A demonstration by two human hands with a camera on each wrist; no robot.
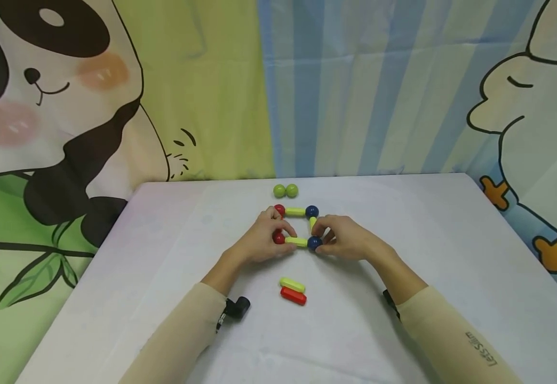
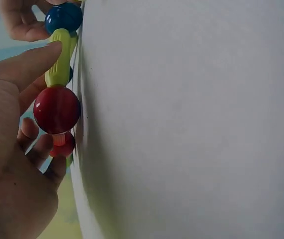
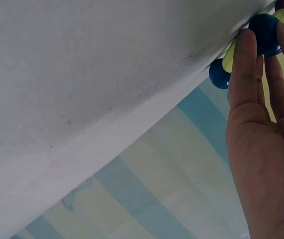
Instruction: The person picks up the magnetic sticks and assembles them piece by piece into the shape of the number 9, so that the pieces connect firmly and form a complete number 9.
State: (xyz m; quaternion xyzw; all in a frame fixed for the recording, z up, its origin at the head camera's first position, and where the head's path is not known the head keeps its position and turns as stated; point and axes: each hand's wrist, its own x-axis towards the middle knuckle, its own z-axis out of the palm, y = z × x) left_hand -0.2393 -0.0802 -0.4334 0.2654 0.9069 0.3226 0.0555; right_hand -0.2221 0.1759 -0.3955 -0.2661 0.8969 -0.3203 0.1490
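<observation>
A square frame of rods and balls lies on the white table, between both hands. My left hand (image 1: 263, 238) pinches its near yellow-green rod (image 1: 296, 242), thumb on top, with the other fingers by the near red ball (image 1: 278, 238). At the near right corner my right hand (image 1: 349, 238) holds a blue ball (image 1: 314, 244) between thumb and fingers. Another blue ball (image 1: 312, 211) and a red ball (image 1: 280, 209) form the far corners, joined by a yellow-green rod (image 1: 295, 212). Fingers partly hide the left side, where a red rod (image 2: 59, 140) shows.
Two green balls (image 1: 285, 191) sit together beyond the frame, close to the far edge of the table (image 1: 403, 192). Nearer me lie a loose yellow-green rod (image 1: 292, 285) and a red rod (image 1: 293, 296), side by side. A printed curtain (image 1: 221, 96) hangs behind.
</observation>
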